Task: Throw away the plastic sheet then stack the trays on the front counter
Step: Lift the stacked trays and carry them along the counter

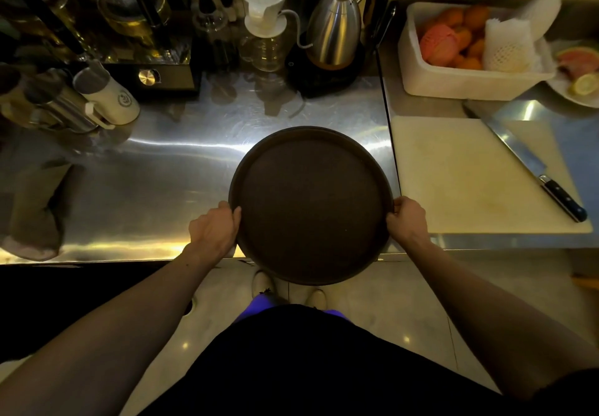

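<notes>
Tray (311,208) over counter (168,182) front edge, cutting board (460,175) w/ knife (531,169) right, kettle (334,33) behind.

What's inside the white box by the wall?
The white box holds orange fruits, a pink net-wrapped one and white foam netting. Whatever lies beneath them is covered.

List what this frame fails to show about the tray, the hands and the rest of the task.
- Tray: head view hides its underside, so one tray or a stack cannot be told.
- Left hand and right hand: fingers curl under the rim, hidden.
- Plastic sheet, bin: none in view.
- Plate: cut off by the right edge.
</notes>
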### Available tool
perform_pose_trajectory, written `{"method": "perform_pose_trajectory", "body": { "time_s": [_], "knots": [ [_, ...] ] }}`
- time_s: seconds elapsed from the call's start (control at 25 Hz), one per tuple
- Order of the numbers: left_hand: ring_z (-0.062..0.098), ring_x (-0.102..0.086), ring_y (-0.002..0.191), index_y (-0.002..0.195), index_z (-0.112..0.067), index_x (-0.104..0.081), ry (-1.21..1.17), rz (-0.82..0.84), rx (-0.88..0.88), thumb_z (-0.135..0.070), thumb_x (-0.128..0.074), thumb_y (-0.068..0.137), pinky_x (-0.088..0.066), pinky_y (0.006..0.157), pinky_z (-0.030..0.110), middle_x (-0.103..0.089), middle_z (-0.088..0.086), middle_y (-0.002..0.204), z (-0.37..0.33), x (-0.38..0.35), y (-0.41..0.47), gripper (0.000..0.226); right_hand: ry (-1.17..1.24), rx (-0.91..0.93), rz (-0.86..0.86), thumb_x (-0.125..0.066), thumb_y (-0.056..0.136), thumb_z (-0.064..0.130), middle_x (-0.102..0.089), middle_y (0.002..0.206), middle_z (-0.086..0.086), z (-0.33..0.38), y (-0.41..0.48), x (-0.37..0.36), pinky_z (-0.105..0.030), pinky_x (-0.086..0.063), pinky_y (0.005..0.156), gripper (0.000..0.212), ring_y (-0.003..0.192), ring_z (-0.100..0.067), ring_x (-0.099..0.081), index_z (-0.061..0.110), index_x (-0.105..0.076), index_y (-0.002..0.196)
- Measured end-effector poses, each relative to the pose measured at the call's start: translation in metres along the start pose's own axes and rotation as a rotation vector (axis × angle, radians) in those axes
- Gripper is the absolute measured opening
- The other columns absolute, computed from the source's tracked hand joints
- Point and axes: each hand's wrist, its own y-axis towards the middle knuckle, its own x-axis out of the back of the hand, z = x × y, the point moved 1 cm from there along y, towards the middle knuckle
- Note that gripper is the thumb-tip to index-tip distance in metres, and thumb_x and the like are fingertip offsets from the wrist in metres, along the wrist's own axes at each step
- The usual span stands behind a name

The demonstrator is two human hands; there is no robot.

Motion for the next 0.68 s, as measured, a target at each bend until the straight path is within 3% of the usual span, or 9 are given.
{"method": "perform_pose_trajectory", "body": {
  "time_s": [0.28, 0.68],
  "knots": [
    [0.027, -0.066, 0.078, 0.107, -0.011, -0.055, 0.066, 0.013, -0.021, -0.049, -0.024, 0.102, -0.042, 0.064, 0.034, -0.059, 0.003, 0.082, 0.003, 0.002, 0.007, 0.049, -0.016, -0.014, -0.028, -0.057, 0.082, 0.003, -0.062, 0.106, -0.017, 0.001, 0.009, -0.006, -0.036, -0.049, 0.077, 0.023, 0.080, -0.024, -0.054, 0.002, -0.064, 0.104],
    [0.026, -0.063, 0.080, 0.117, -0.009, -0.048, -0.037, 0.112, 0.030, -0.045, -0.026, 0.103, -0.043, 0.067, 0.036, -0.061, 0.008, 0.093, -0.001, -0.003, 0.016, 0.044, 0.061, -0.099, 0.040, -0.053, 0.084, -0.002, -0.054, 0.120, -0.021, 0.008, 0.011, -0.010, -0.046, -0.052, 0.087, 0.034, 0.099, -0.035, -0.057, 0.001, -0.051, 0.118]
  ]
}}
